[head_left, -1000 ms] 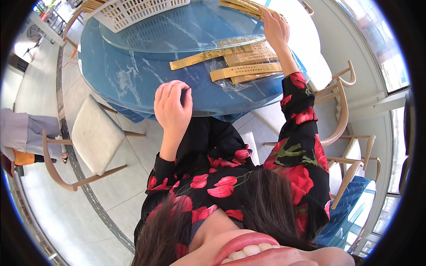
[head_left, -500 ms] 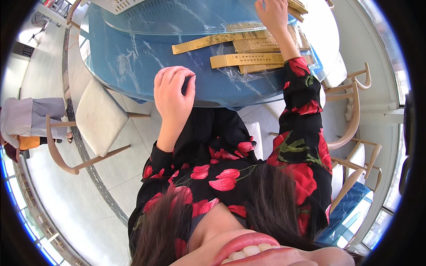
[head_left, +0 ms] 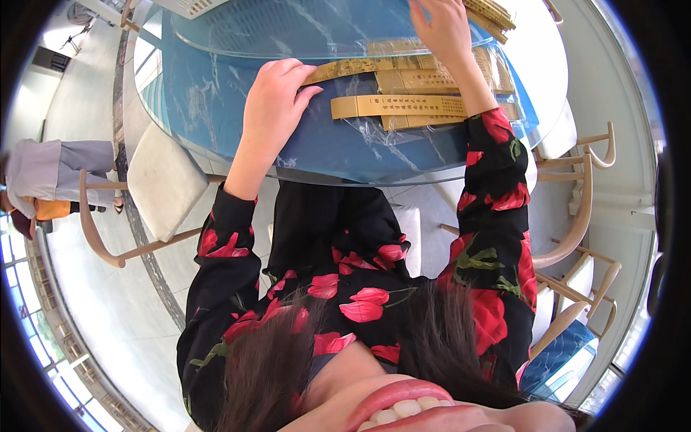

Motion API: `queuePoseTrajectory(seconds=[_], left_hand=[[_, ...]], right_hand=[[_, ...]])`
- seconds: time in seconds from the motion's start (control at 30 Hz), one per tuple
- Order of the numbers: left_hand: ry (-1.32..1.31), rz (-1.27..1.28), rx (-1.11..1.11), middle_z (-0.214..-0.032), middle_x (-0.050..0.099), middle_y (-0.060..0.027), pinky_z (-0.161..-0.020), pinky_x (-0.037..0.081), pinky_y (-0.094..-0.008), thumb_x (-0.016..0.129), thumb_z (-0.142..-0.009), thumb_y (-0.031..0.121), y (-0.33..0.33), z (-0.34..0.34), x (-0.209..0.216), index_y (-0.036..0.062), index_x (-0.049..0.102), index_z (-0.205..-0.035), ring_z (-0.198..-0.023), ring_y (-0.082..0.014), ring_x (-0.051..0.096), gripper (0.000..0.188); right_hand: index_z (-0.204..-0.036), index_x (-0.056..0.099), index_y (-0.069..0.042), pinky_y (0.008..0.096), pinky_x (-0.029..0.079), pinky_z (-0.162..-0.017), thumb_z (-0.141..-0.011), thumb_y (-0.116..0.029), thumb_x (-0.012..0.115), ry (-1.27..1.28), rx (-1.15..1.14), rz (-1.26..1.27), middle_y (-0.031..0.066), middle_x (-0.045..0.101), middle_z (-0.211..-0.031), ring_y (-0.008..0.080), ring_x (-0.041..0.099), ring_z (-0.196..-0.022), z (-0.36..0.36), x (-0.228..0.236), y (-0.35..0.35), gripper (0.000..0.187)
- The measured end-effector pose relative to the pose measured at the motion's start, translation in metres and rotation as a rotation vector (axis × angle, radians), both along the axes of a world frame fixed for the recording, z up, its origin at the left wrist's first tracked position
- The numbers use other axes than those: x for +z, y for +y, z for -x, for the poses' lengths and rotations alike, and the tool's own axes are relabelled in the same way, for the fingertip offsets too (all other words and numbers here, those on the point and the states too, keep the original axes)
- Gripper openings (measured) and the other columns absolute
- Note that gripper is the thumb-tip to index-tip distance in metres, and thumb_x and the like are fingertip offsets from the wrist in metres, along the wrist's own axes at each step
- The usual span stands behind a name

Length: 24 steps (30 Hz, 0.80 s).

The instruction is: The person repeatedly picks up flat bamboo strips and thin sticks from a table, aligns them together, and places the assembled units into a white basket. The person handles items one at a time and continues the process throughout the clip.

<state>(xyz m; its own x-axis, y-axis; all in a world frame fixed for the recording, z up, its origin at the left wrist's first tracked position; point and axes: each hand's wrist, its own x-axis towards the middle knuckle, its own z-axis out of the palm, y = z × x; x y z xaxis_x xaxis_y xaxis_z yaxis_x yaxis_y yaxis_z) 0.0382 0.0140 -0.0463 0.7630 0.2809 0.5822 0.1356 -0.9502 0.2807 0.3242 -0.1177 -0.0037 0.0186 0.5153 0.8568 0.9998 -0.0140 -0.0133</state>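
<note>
My left hand [head_left: 272,101] is at the left end of a long gold paper strip [head_left: 363,67], thumb below and fingers above. The strip's end is between them, partly covered by the fingers. My right hand [head_left: 448,36] reaches over the far part of the table, its fingers cut off by the upper edge. Below it lie more gold strips with dark printing: a near strip [head_left: 403,106] and a flat stack [head_left: 414,81], partly in clear plastic wrap [head_left: 392,135]. A bundle of gold strips [head_left: 491,18] is right of my right hand.
The round blue marbled table [head_left: 216,108] carries a raised glass turntable [head_left: 288,47] and a white perforated basket [head_left: 193,6]. Wooden chairs with pale seats stand left [head_left: 169,180] and right [head_left: 576,209]. A person in grey clothes [head_left: 61,176] is at the far left.
My left hand has moved forward from the table's near edge to the left end of the long gold strip. My right hand stays in much the same place.
</note>
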Motion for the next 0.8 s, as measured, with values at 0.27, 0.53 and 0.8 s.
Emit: queuePoseTrajectory(seconds=[0.27, 0.53, 0.8], left_hand=[[0.007, -0.13, -0.063, -0.098, 0.068, -0.0075, -0.08, 0.055, -0.0371, 0.069, -0.086, 0.004, 0.007, 0.0, -0.005, 0.0021, 0.068, -0.096, -0.096, -0.0285, 0.064, 0.01], [-0.318, 1.242, -0.319, -0.103, 0.072, -0.0011, -0.079, 0.055, -0.0245, 0.062, -0.102, 0.017, 0.04, -0.01, 0.034, 0.0048, 0.068, -0.111, -0.093, -0.0094, 0.068, 0.016], [-0.447, 1.423, -0.338, -0.106, 0.072, -0.0092, -0.085, 0.058, -0.0309, 0.061, -0.102, 0.018, 0.057, -0.078, 0.028, 0.0024, 0.066, -0.111, -0.095, -0.0156, 0.069, 0.019]], right_hand=[[-0.104, 0.071, -0.005, 0.0434, 0.048, -0.092, -0.083, 0.001, 0.065, -0.01, -0.037, -0.019, 0.012, 0.065, -0.103, 0.0346, 0.059, -0.104, -0.003, 0.009, 0.0, 0.023], [-0.131, 0.066, -0.013, 0.0329, 0.053, -0.084, -0.107, -0.032, 0.052, 0.794, 0.305, -0.036, 0.0033, 0.069, -0.105, 0.0154, 0.066, -0.096, 0.032, 0.009, 0.013, 0.034], [-0.129, 0.057, 0.003, 0.0299, 0.055, -0.079, -0.108, -0.027, 0.051, 1.525, 0.776, 0.3, 0.0123, 0.071, -0.102, 0.0162, 0.068, -0.092, 0.094, -0.025, 0.034, 0.036]])
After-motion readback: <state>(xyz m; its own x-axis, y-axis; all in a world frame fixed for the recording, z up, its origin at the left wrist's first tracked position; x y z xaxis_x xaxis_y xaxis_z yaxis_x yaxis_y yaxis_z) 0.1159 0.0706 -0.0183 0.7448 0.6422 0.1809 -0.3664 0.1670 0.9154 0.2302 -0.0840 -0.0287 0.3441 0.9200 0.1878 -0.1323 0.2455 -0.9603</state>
